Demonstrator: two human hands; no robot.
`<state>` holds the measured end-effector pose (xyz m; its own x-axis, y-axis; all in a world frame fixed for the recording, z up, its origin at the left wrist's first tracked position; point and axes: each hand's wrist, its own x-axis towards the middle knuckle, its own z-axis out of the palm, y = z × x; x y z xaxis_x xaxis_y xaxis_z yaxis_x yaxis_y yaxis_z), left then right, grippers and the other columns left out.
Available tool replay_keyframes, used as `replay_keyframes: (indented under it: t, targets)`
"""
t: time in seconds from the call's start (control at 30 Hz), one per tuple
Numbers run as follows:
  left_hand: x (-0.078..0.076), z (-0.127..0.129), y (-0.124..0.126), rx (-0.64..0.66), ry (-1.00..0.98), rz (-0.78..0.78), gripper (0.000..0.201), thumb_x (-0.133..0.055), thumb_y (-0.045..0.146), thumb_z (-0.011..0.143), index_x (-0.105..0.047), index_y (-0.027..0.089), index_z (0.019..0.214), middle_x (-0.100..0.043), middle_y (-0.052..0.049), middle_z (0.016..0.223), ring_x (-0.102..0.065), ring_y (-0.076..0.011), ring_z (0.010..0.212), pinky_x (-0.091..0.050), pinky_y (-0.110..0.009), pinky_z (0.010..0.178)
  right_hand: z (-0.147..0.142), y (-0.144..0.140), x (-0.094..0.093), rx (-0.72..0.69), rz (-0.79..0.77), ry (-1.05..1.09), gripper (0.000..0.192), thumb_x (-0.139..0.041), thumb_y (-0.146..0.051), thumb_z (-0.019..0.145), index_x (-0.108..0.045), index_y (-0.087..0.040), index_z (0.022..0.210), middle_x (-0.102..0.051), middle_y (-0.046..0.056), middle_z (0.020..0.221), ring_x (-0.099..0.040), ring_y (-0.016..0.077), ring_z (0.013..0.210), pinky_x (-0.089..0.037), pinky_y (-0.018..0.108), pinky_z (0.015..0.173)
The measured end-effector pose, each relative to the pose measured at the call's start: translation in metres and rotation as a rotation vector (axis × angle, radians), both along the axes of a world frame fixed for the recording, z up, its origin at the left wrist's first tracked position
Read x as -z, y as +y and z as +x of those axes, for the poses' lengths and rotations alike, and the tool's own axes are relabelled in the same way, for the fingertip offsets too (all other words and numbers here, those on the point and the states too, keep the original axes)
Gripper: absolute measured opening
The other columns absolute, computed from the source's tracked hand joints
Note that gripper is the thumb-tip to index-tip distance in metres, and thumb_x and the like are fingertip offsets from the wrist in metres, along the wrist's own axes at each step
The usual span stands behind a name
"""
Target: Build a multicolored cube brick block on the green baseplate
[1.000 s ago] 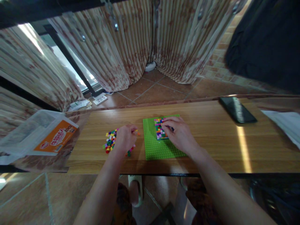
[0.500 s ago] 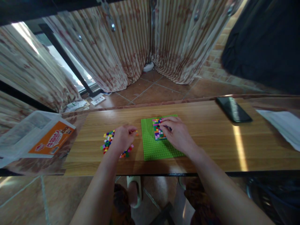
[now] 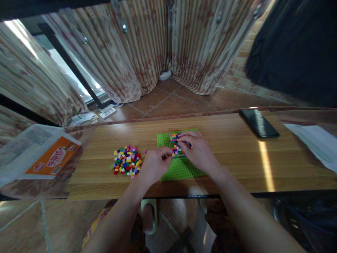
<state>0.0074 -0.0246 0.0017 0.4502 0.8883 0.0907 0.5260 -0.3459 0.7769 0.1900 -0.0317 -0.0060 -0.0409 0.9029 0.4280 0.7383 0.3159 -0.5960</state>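
A green studded baseplate (image 3: 191, 173) lies on the wooden table, with a block of small multicoloured bricks (image 3: 176, 144) on its upper part. My left hand (image 3: 155, 163) is over the plate's left edge, thumb and forefinger pinched at the block's lower left corner on what looks like a small yellow-orange brick. My right hand (image 3: 197, 147) rests over the block's right side, its fingers closed together at the bricks; anything between them is hidden. Left of the plate lies a loose pile of coloured bricks (image 3: 127, 161), partly beside my left wrist.
A black phone (image 3: 259, 123) and white paper (image 3: 313, 140) lie on the right. At the left stands a clear plastic box (image 3: 39, 131) with an orange label. The table's front edge (image 3: 184, 196) runs close to my legs.
My left hand has moved right from beside the pile to the block's corner, carrying a small brick and uncovering the pile. My right hand has stayed at the block.
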Motion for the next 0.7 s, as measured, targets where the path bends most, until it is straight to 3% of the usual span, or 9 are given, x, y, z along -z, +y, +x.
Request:
replay_keyframes:
  t: [0.7]
  targets:
    - [0.0004,0.0070,-0.0029,-0.048,0.001,0.084,0.011,-0.056,0.014,0.079,-0.066,0.018,0.078,-0.071,0.000,0.074,-0.065,-0.0133,0.067,-0.047,-0.023,0.064,0.0000,-0.0002,-0.0011,0.003,-0.005,-0.027,0.014,-0.059,-0.021,0.088,-0.072,-0.022,0.084,-0.069,0.006,0.101,-0.059,0.0210,0.098,-0.044,0.039,0.094]
